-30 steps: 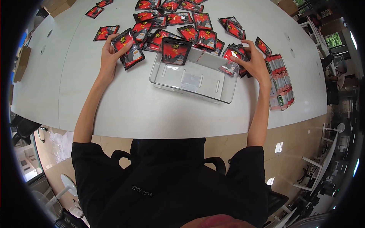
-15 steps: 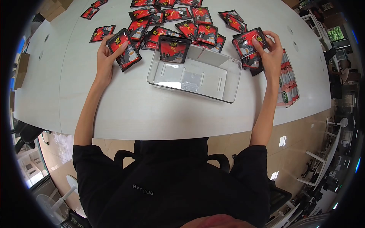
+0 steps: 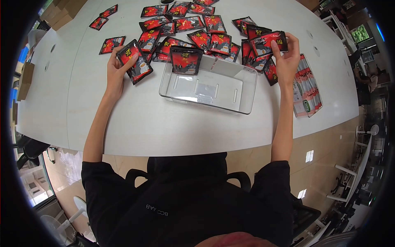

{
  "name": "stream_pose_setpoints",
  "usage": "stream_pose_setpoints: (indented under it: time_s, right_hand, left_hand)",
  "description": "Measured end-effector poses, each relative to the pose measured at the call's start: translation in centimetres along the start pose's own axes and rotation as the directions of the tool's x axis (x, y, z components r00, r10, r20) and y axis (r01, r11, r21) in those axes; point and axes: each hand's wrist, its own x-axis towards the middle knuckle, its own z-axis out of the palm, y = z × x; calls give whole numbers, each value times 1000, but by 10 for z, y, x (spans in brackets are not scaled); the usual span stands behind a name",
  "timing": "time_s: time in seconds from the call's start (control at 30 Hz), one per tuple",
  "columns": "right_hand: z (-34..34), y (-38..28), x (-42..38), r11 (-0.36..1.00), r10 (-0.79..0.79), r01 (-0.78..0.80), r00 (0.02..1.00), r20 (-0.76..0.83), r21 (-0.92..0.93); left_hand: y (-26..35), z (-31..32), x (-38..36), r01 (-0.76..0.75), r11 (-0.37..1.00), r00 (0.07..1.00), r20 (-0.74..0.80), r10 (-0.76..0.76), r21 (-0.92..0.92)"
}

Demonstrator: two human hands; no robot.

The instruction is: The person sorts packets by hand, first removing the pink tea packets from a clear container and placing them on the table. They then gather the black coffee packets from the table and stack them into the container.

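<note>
A wide white table (image 3: pixel 135 123) fills the frame, floor and chairs beyond its near edge. Upper left of centre, the left hand (image 3: pixel 116 70) wraps a red-and-black sachet stack (image 3: pixel 134 61), thumb over the top, fingers curled beneath. Centre frame sits a clear plastic tray (image 3: pixel 246 96), one sachet (image 3: pixel 186 59) leaning upright against its far wall, loose sachets (image 3: pixel 189 23) scattered behind. Upper right, the right hand (image 3: pixel 285 61) pinches another sachet (image 3: pixel 269 42) by its edge, lifted off the table. These packets look light, thin, floppy and slick, so a grip on the sealed edges seems safest. Far right lies a strip pack (image 3: pixel 306 88).
</note>
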Motion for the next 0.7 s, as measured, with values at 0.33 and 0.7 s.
stream_pose_setpoints:
  time_s: [0.33, 0.7]
  right_hand:
    - [-18, -32, -1, 979, 65, 14, 924, 376, -204]
    - [-12, -51, -5, 970, 195, -39, 710, 677, -239]
  left_hand:
    - [1, 3, -2, -16, 1000, 1000, -7, 16, 3]
    - [2, 4, -3, -20, 1000, 1000, -1, 20, 12]
